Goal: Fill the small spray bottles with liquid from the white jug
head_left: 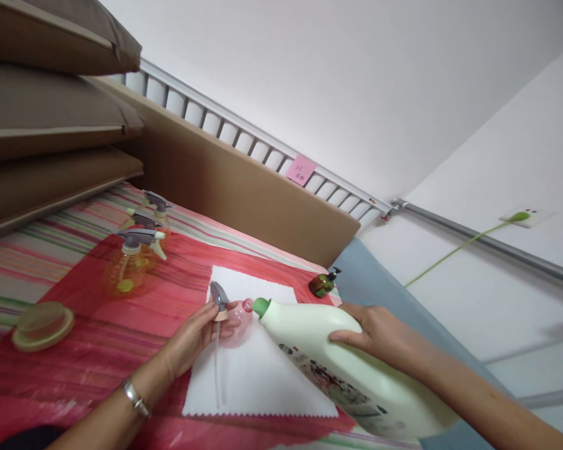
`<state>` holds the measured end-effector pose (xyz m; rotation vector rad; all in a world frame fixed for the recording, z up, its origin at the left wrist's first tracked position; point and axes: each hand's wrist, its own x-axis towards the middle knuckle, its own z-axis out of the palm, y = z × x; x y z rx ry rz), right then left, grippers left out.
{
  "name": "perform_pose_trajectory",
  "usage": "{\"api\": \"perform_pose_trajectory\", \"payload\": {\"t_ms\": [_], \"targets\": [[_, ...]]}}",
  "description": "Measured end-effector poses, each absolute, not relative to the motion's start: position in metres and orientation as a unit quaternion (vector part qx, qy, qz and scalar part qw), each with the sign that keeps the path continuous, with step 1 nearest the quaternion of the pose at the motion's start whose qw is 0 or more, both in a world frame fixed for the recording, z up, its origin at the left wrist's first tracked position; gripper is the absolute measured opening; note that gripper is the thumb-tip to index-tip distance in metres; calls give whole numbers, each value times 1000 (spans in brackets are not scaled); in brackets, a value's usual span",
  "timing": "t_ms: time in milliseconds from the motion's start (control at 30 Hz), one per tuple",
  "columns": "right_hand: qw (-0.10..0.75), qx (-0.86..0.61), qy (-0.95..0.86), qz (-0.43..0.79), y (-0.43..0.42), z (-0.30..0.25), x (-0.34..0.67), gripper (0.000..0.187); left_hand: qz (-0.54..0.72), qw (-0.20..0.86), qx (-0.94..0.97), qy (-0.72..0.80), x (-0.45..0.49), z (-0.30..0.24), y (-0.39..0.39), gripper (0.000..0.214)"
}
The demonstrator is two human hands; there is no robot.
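I see the left hand (192, 344) half-curled, pinching a spray head (219, 299), right hand (380, 332) wrapped round a tilted pale-green bottle (354, 378)

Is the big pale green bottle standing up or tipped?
Tipped: the right hand holds the big bottle slanted, with its green top close to the small pink bottle.

Four spray heads (219, 294), one jug (351, 362)
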<state>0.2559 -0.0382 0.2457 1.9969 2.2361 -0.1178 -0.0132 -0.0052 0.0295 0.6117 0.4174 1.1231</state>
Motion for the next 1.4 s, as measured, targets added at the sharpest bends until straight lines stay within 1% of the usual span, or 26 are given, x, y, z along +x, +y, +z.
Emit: {"api": "perform_pose_trajectory", "payload": {"t_ms": [267, 567, 1000, 1167, 1400], "targets": [[47, 665, 744, -47, -36, 249, 254, 44, 517, 786, 282, 191, -13, 30, -5, 33], [109, 655, 747, -36, -33, 256, 249, 51, 519, 782, 287, 191, -13, 28, -3, 33], [147, 654, 741, -32, -32, 265, 241, 54, 518, 781, 290, 194, -13, 28, -4, 33], [145, 649, 746, -36, -31, 267, 240, 53, 520, 781, 287, 192, -14, 28, -4, 31], [156, 647, 746, -20, -30, 271, 233, 51, 519, 782, 289, 191, -14, 27, -3, 33]]}}
